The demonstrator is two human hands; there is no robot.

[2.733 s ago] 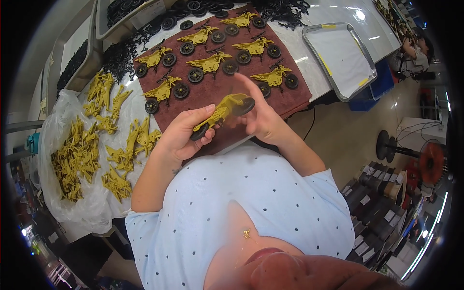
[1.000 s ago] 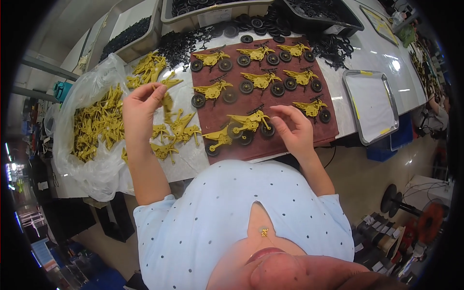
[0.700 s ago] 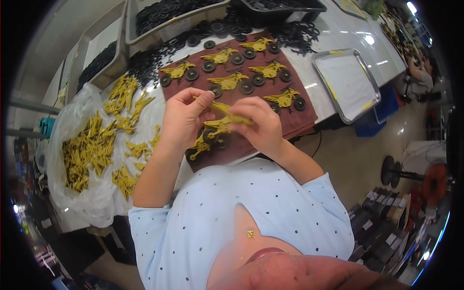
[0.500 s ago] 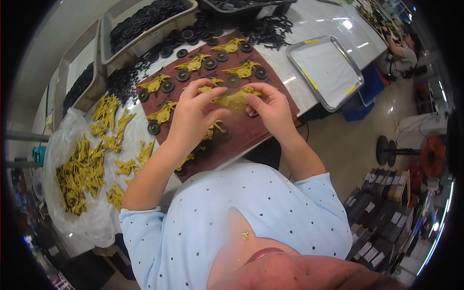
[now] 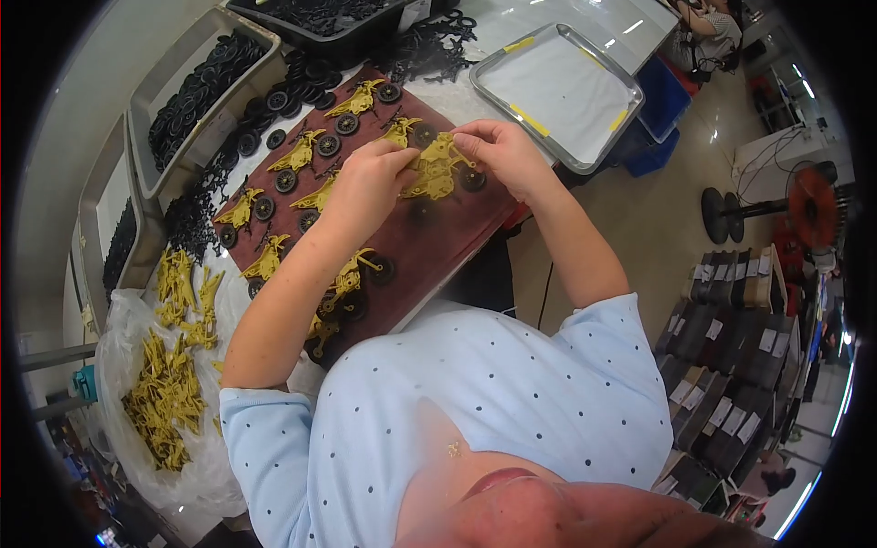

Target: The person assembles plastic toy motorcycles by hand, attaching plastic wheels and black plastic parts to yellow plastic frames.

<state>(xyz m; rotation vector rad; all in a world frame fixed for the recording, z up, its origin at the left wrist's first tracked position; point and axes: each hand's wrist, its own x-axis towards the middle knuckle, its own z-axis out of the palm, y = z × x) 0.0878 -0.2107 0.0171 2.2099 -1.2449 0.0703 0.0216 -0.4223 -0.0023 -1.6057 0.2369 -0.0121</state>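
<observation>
A yellow plastic toy motorcycle body (image 5: 434,167) is held up between my two hands above the dark red mat. My left hand (image 5: 367,183) is closed, its thumb and fingertips pinching the left side of the body. At the upper right of the piece, my right hand (image 5: 504,157) grips an edge between thumb and fingers. Beneath and around them lie several yellow toy motorcycle bodies (image 5: 299,152) with black wheels (image 5: 285,181) beside them, set out in rows. Part of the near row is covered by my left forearm.
The dark red mat (image 5: 457,239) covers the table's near part. Bins of black wheels (image 5: 203,100) stand at the far left, with loose black parts (image 5: 425,50) spilled nearby. A plastic bag (image 5: 119,365) of yellow parts lies left. A metal tray (image 5: 571,164) sits far right.
The view has shifted. My left fingers, spread apart before, have closed on the yellow body. The piece is turned, showing a broader side.
</observation>
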